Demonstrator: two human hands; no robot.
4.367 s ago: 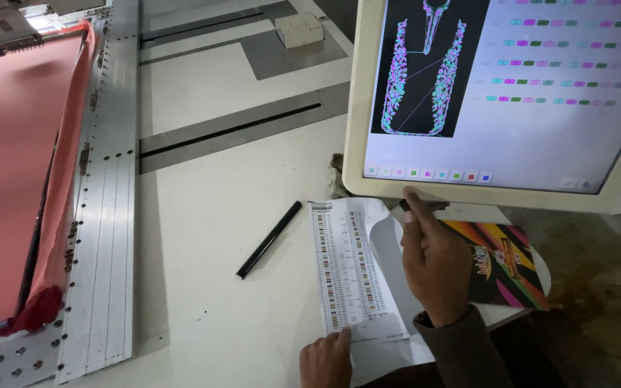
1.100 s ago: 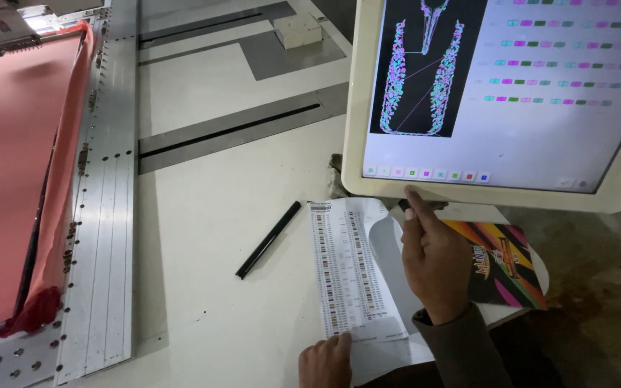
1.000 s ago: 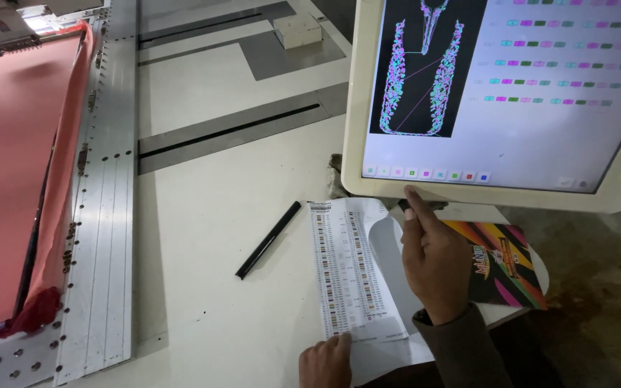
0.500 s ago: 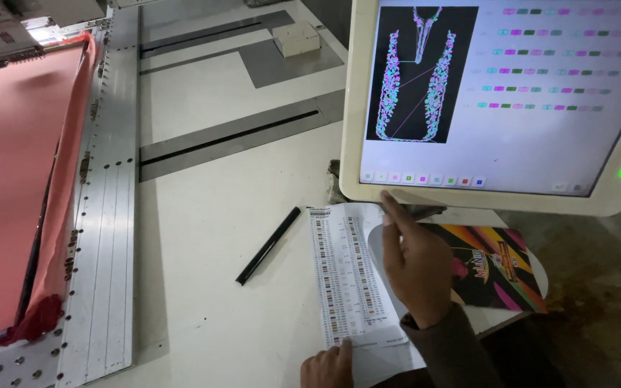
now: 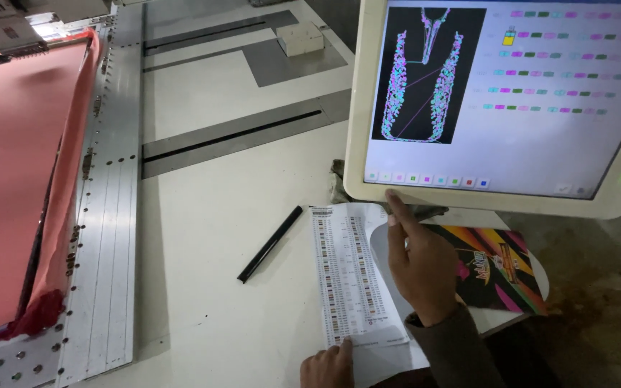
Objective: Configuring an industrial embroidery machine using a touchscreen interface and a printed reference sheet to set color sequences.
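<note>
My right hand (image 5: 425, 266) is raised with the index finger stretched out, its tip touching the lower white frame of a large touch screen (image 5: 540, 144), just under a row of small coloured squares. The screen shows a colourful neckline design on black and rows of colour swatches. My left hand (image 5: 327, 366) rests at the bottom edge of the picture, fingertips pressing the lower end of a white printed chart (image 5: 350, 273) with columns of small coloured marks. Neither hand holds anything.
A black pen (image 5: 269, 244) lies on the white table left of the chart. A colourful booklet (image 5: 494, 269) lies under my right hand. Pink fabric (image 5: 16, 179) is stretched in a frame beside a perforated metal rail (image 5: 106, 215). A small white box (image 5: 300, 38) sits far back.
My right hand has moved left along the screen's lower edge, its index finger now touching the frame. The view has shifted a little. My left hand stays on the chart.
</note>
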